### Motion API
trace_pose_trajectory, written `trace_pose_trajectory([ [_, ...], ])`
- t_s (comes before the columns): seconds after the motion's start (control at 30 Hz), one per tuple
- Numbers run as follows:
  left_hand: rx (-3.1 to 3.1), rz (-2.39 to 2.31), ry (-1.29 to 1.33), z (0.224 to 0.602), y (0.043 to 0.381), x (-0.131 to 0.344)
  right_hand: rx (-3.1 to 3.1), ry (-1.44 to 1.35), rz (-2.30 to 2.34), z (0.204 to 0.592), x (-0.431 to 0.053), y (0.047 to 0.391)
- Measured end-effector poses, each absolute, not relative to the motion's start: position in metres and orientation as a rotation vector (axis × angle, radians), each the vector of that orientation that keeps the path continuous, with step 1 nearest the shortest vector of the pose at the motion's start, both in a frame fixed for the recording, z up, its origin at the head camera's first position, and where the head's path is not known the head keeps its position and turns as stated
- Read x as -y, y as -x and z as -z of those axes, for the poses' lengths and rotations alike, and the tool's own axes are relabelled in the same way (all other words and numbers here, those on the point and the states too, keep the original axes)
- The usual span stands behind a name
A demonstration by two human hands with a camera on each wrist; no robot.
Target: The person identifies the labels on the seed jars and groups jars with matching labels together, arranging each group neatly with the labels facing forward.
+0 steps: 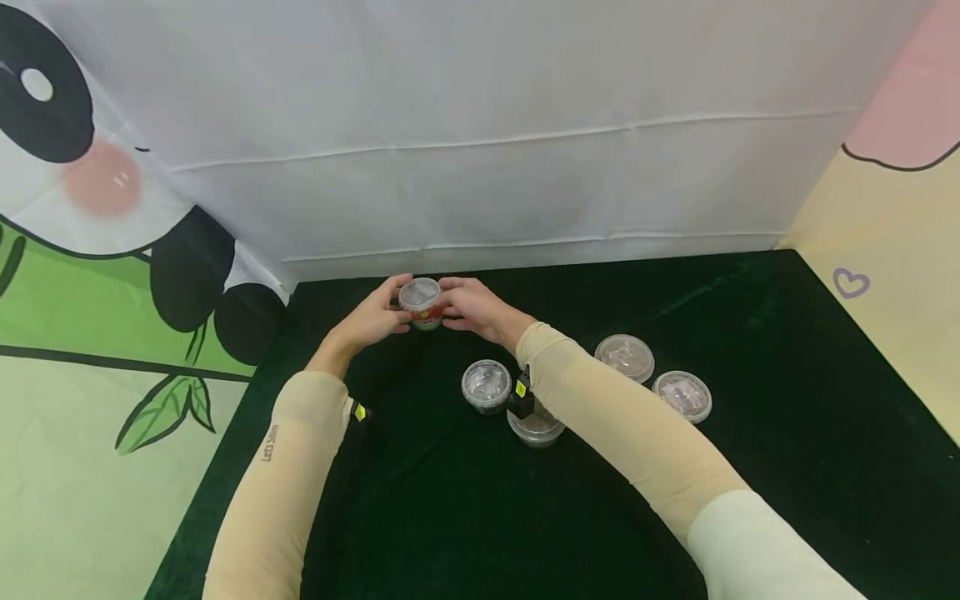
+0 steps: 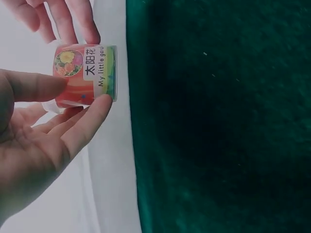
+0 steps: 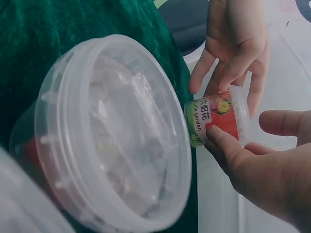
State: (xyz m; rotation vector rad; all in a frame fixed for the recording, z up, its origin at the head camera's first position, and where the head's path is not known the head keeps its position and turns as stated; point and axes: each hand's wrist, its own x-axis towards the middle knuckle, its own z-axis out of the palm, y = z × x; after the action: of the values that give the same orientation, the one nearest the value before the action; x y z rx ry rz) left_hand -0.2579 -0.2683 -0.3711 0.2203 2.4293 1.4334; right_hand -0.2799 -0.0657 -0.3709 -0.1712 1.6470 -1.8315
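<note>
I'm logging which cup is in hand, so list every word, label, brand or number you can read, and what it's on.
"太阳花": label of the held cup.
"My little garden": same label, pieced together from both wrist views.
"LetsSlim": left sleeve; small and blurred, so the ending is uncertain.
Yellow tag by the left wrist: dark mark too small to read.
No numbers readable.

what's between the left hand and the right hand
A small lidded tub with a red-and-green label is between the left hand and the right hand, as the head view shows; both hands touch it.
</note>
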Motion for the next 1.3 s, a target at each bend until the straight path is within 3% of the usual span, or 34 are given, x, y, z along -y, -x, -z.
trace_pose_trajectory([
  [0.53,-2.388,-1.452,-0.122,0.388,0.255,0.274,-1.678,0.133,1.736,0.385,0.079,0.278],
  [1.3,-2.526,-1.325,-0.246,0.397,0.252,0.275,-1.737,0.12,1.704,0.392,0.082,0.268],
])
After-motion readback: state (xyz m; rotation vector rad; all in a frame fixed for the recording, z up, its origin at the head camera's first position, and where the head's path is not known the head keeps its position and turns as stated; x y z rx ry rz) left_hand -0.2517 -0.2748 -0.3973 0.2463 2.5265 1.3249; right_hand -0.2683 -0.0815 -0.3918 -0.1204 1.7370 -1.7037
